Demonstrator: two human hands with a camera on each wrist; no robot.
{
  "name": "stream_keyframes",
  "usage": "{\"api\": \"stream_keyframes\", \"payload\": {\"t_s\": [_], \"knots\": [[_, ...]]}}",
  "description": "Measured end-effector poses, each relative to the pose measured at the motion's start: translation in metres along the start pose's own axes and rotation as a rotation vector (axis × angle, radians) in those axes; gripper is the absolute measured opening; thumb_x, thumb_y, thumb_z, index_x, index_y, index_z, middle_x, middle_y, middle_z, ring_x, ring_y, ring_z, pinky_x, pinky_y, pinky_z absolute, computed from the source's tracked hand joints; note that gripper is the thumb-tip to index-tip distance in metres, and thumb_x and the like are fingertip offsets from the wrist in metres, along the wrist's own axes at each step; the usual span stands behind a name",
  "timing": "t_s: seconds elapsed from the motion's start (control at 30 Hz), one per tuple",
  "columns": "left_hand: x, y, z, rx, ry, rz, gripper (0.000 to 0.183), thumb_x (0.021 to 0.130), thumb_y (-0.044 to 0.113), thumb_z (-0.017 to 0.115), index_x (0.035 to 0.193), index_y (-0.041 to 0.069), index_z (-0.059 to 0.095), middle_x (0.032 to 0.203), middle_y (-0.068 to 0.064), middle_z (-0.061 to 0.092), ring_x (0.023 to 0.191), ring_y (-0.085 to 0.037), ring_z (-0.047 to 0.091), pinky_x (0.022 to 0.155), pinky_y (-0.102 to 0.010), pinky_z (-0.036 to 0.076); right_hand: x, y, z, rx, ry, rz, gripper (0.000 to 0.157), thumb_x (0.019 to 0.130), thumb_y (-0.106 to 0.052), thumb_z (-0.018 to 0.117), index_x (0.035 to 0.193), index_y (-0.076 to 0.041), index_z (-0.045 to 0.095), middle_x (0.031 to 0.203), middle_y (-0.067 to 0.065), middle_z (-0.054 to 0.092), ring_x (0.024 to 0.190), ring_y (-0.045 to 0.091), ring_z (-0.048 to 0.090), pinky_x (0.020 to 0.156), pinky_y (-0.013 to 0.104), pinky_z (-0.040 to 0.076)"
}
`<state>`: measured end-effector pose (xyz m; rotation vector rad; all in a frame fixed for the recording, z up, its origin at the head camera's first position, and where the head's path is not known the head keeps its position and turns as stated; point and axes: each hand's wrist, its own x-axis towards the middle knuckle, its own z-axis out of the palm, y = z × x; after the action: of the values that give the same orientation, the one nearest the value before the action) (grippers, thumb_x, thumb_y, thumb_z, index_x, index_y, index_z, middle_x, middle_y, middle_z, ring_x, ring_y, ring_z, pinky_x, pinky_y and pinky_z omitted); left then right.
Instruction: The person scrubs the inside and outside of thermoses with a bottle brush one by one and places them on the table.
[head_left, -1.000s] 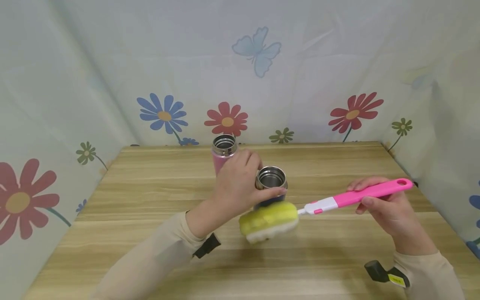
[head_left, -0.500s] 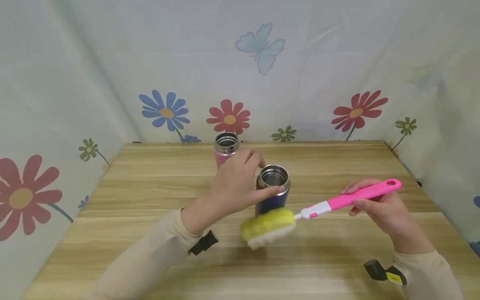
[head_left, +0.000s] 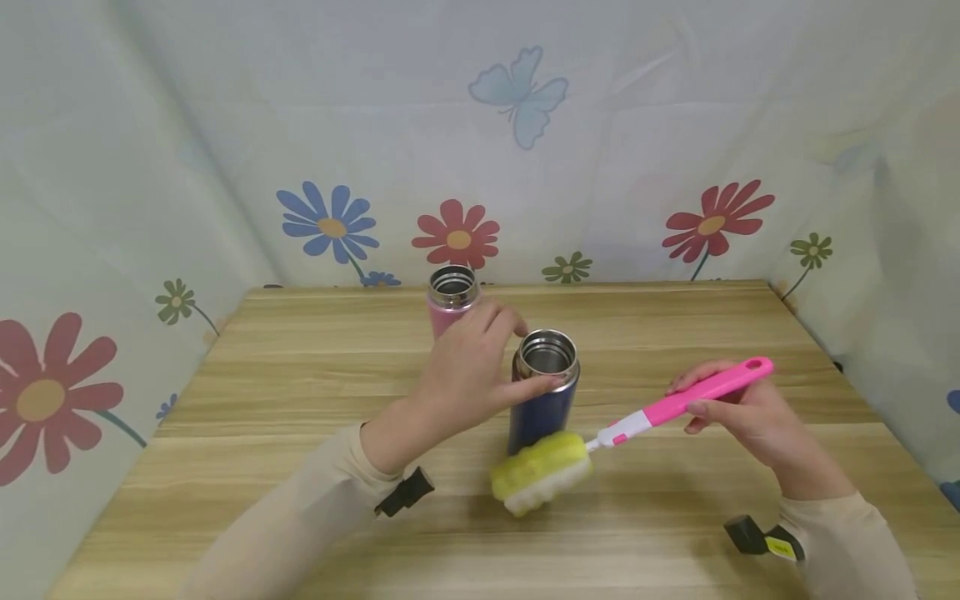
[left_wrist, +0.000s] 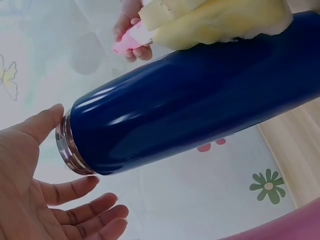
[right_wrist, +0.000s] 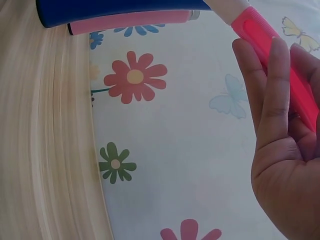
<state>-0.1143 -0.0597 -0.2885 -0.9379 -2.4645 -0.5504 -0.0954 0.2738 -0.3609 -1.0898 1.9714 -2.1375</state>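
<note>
- Two open flasks stand on the tabletop (head_left: 675,325): the navy flask (head_left: 542,408) near the middle, upright, and the pink flask (head_left: 448,302) just behind it to the left.
- Left hand (head_left: 468,375) steadies the navy flask at its steel rim; the grip is loose, thumb on the rim, fingers spread in the left wrist view, so a sideways shove from the brush could tip the tall flask.
- Right hand (head_left: 738,412) pinches the pink handle (head_left: 693,395) of the sponge brush; its yellow sponge head (head_left: 540,472) presses low against the flask's front.
- Thin handle, light pinch: it may twist or slip.
- Pink flask stands unheld; a toppling navy flask could knock it.
</note>
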Motion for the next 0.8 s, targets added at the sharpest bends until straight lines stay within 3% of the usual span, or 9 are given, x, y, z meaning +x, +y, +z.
{"api": "stream_keyframes", "payload": {"t_s": [0.33,0.6,0.8], "knots": [[-0.006,-0.008,0.004,-0.172,-0.024,-0.082,0.065,0.068,0.047,0.083,0.112,0.004,0.06,0.11,-0.007,0.064,0.104,-0.02,0.06,0.092,-0.035,0.053,-0.001,0.002,-0.002,-0.104,0.022,0.076,0.038,0.086,0.023,0.047,0.108,-0.002,0.064,0.107,0.004,0.07,0.086,0.012,0.07,0.062,0.029,0.06],[-0.021,-0.013,0.016,-0.292,-0.054,-0.231,0.063,0.068,0.041,0.085,0.113,0.006,0.059,0.108,-0.007,0.064,0.095,-0.018,0.06,0.08,-0.031,0.055,0.0,-0.001,-0.005,-0.153,0.064,0.114,0.03,0.086,0.022,0.048,0.105,0.002,0.058,0.103,0.002,0.071,0.082,0.012,0.072,0.06,0.028,0.059],[-0.032,-0.019,0.03,-0.427,-0.074,-0.274,0.064,0.067,0.036,0.087,0.117,0.008,0.057,0.11,-0.003,0.063,0.097,-0.014,0.059,0.079,-0.028,0.053,-0.003,-0.006,-0.008,-0.143,0.101,0.082,0.032,0.086,0.024,0.047,0.108,0.002,0.058,0.105,0.003,0.072,0.083,0.012,0.072,0.061,0.027,0.059]]}}
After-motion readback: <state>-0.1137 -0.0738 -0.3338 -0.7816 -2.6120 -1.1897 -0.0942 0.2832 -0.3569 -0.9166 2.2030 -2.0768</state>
